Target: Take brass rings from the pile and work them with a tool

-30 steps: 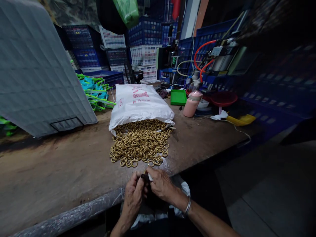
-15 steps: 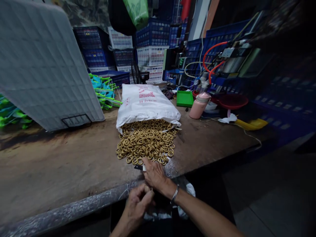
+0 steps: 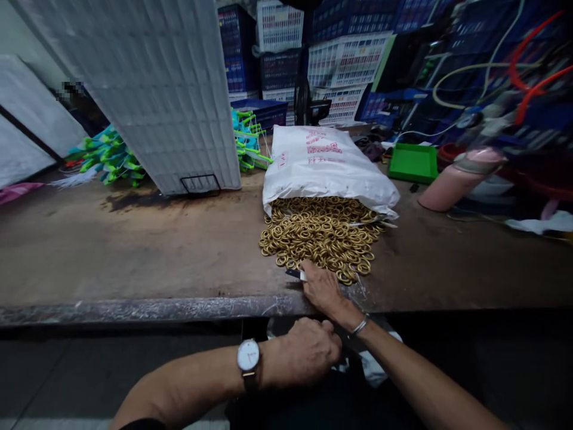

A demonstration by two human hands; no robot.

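My right hand [image 3: 323, 291] rests at the table's front edge, against the near side of a heap of brass-coloured rings [image 3: 320, 239]. Its fingers are closed round a small tool [image 3: 294, 273] with a dark, blade-like end pointing left and a white part beside the fingers. Just below the edge, my left hand [image 3: 313, 351] is curled into a fist, its back turned up; whatever the fingers hold is hidden. The rings spill from the open mouth of a white printed sack [image 3: 329, 164] lying on the table.
A tall pale quilted panel [image 3: 179, 101] stands left of the sack. Bright green and blue pieces [image 3: 111, 156] lie behind it. To the right are a green tray [image 3: 412, 162] and a pink bottle [image 3: 454, 182]. Stacked crates [image 3: 347, 60] fill the back.
The view has swung left, so the scene sits further right. My left hand has rolled so its back and wristwatch show. My right hand stays by the rings with the tool.
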